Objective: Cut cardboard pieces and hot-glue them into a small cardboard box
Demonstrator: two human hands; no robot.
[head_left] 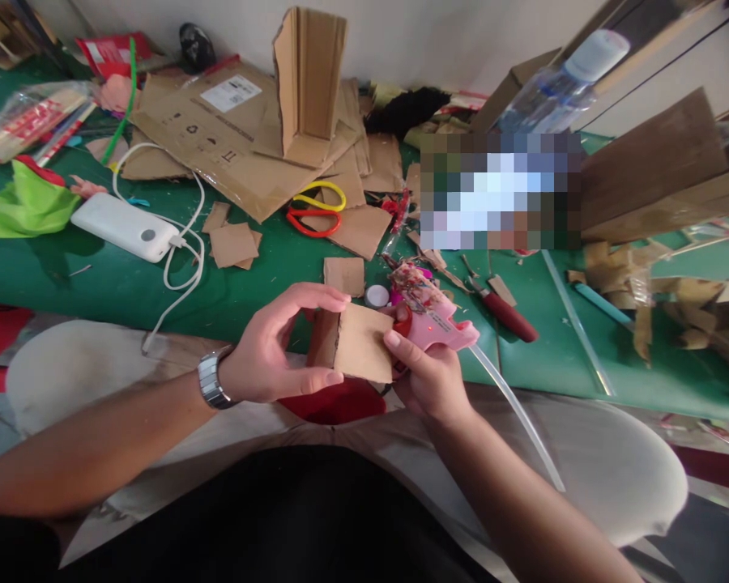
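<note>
A small cardboard box (364, 343) is held up over the table's front edge. My left hand (273, 344) grips it from the left, thumb at the lower edge and fingers at the upper edge. My right hand (431, 376) has its thumb on the box's right edge; its other fingers are mostly hidden. Right against that hand is a pink hot glue gun (441, 328) with a small red light and a clear glue stick (516, 413) out of its rear. Whether my right fingers also hold its handle, I cannot tell. Scraps cover the gun's front end.
Scissors (319, 223) with yellow and red handles lie among cardboard pieces (361, 231) on the green table (249, 291). A white power bank (125, 227) with cable is at left. On the right are a red-handled tool (510, 316), a clear stick (577, 324) and a water bottle (552, 97).
</note>
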